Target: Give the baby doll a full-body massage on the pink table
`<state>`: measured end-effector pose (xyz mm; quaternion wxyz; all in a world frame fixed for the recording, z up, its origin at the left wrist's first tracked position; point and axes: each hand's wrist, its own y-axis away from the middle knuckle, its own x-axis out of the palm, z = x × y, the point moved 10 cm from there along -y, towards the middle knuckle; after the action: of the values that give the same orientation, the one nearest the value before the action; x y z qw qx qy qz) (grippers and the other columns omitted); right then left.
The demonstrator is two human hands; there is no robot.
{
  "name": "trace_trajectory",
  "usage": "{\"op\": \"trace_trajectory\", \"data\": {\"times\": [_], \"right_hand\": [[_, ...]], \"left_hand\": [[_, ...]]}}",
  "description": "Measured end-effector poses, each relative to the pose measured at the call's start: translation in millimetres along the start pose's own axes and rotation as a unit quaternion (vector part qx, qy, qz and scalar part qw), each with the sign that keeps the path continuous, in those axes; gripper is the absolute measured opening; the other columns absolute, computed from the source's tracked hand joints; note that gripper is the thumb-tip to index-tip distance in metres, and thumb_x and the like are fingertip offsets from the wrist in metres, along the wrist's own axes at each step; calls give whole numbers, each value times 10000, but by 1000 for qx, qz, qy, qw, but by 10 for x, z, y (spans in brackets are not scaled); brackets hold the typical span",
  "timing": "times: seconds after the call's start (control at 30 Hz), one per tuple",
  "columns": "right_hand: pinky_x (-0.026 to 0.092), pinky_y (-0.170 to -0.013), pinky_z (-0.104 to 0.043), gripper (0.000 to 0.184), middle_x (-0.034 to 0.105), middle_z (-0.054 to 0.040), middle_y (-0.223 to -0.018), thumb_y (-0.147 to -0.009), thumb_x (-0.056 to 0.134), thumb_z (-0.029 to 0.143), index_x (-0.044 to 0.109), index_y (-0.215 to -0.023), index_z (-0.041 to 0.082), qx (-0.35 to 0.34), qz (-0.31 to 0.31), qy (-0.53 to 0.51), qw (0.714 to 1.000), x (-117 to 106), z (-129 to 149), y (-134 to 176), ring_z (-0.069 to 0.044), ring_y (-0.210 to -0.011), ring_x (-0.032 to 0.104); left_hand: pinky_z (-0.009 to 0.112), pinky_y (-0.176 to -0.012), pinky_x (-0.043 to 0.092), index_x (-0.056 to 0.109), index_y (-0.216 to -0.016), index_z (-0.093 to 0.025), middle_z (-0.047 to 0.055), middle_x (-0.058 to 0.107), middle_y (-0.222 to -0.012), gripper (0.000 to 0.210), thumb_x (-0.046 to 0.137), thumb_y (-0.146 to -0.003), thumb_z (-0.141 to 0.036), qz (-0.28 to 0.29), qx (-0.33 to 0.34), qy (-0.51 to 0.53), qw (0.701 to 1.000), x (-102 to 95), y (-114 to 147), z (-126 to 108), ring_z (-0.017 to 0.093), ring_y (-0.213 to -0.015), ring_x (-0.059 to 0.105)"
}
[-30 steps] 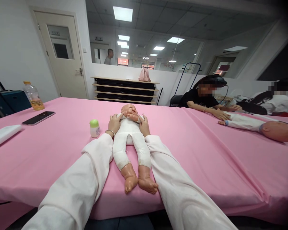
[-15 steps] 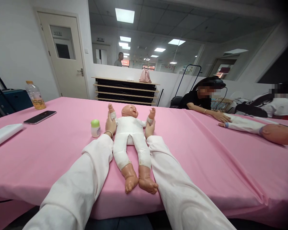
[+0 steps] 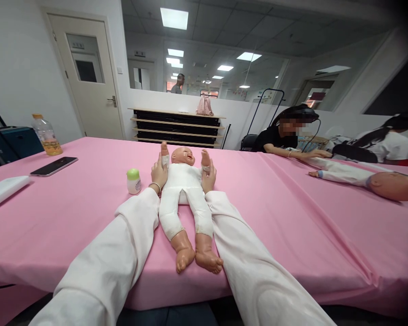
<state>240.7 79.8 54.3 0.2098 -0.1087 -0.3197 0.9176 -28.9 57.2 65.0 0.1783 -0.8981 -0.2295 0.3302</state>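
Smooth, plastic-looking skin gives a low gloss to the head and feet of a doll whose body is matt white cloth. A second doll pairs similar fabric with a shiny head. The pink tablecloth is smooth with a soft sheen, creased at right. White sleeves of matt, wrinkled cloth meet a bracelet of lustrous beads. A plastic-looking jar, a clear plastic bottle and a glossy-screened phone share the scene.
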Motion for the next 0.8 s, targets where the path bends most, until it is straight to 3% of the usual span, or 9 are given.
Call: {"op": "trace_trajectory", "data": {"times": [0.2,0.4,0.63,0.8], "right_hand": [[291,-1120,-400,556,321,-54,-1420,-758,368,67,565,-1249,240,-46,126,39,990,304,100,70,-215,-1325,337],[281,-1116,-453,514,412,-60,-1368,-776,369,64,624,-1185,244,-70,157,96,980,356,131,56,-250,-1288,372],[275,-1113,-465,503,462,-39,-1337,-768,384,57,643,-1143,270,-82,156,101,979,347,141,60,-247,-1275,379],[374,-1046,-403,439,497,-81,-1294,-769,410,124,594,-1160,203,-16,84,19,996,213,37,39,-211,-1216,444]], "left_hand": [[399,-885,377,315,-1418,-391,71,494,-1256,561,358,-896,-189,55,74,-143,985,156,34,-268,273,-1059,442],[395,-868,377,378,-1381,-416,62,485,-1251,582,339,-879,-125,68,111,-183,975,215,58,-245,275,-1031,415],[415,-861,379,403,-1365,-420,77,477,-1257,594,359,-862,-107,76,114,-201,970,238,58,-243,285,-1038,422],[412,-868,389,320,-1422,-367,100,515,-1214,571,359,-886,-175,35,81,-147,985,142,64,-169,280,-1039,465]]}}
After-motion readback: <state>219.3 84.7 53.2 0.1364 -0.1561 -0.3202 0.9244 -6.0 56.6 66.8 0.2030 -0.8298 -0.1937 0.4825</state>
